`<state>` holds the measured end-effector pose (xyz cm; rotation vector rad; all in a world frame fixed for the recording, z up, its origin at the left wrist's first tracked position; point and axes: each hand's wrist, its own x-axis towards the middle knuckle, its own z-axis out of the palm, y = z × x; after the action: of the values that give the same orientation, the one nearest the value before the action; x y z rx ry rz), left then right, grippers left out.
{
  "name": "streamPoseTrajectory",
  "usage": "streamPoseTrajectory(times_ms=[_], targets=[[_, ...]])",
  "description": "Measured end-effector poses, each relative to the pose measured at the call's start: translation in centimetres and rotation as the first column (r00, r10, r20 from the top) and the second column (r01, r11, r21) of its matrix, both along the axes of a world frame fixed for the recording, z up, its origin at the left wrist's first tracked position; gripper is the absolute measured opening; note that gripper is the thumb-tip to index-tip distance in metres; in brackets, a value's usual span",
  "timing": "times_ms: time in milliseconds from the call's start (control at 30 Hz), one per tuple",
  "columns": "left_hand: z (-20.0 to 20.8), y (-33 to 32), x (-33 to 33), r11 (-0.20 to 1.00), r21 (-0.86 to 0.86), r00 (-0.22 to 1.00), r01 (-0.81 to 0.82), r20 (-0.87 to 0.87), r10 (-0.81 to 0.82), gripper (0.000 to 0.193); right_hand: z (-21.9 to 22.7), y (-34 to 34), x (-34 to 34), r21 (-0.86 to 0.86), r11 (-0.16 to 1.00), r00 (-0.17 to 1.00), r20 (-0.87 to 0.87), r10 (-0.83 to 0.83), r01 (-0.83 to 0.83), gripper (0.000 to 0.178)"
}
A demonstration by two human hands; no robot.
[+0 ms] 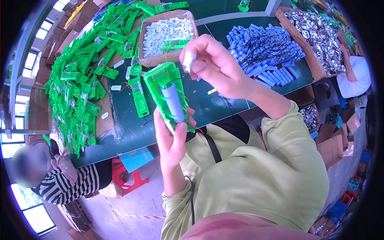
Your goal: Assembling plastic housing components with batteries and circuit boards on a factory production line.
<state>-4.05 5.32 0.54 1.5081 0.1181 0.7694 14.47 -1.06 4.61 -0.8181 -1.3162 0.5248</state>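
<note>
In mid-frame, our left hand [171, 138] curls around a green housing [154, 82] with a blue cylinder [173, 105] inside. At upper centre, our right hand [218, 68] holds a small white piece [189, 61] in a closed pinch; a box [154, 61] of white parts [166, 34] sits on the table [124, 105] beyond.

Dark green worktop [124, 106], edge running obliquely; at left, a heap of green plastic housings [82, 90], partly over a brown cardboard sheet [105, 122]; at the back, a cardboard tray [152, 61] of small white parts [164, 34]; right of it, piled blue cylinders [256, 44] with black wires [264, 52]; near the heap, a separate wired green housing [139, 99].
</note>
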Motion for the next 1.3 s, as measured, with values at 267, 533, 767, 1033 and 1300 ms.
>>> streamPoseTrajectory(times_ms=[267,533,767,1033,1300], targets=[[0.9,-1.0,0.9,0.961,-0.268,0.995,0.07,-0.046,-0.086,0.035,-0.3,0.3,-0.1,0.043,0.959,0.923,0.262,-0.281,0.28,0.019],[0.8,-1.3,1.5,0.978,-0.209,0.997,-0.008,-0.078,-0.009,0.033,-0.8,0.5,0.6,0.024,0.939,0.939,0.025,-0.344,0.343,0.01],[0.6,-1.3,1.5,0.98,-0.187,0.989,-0.065,-0.142,0.038,0.034,-1.5,1.1,-0.5,-0.06,0.986,0.935,-0.313,-0.167,0.156,0.012],[-0.9,-0.9,1.6,0.99,-0.11,0.978,-0.093,-0.195,0.071,0.041,-4.0,3.1,-1.7,-0.043,0.941,0.91,-0.245,-0.335,0.335,0.018],[-1.7,-0.3,1.0,0.982,0.018,0.932,-0.189,-0.312,0.185,0.041,-6.4,4.9,-1.1,-0.215,0.959,0.92,-0.305,-0.247,0.186,0.02]])
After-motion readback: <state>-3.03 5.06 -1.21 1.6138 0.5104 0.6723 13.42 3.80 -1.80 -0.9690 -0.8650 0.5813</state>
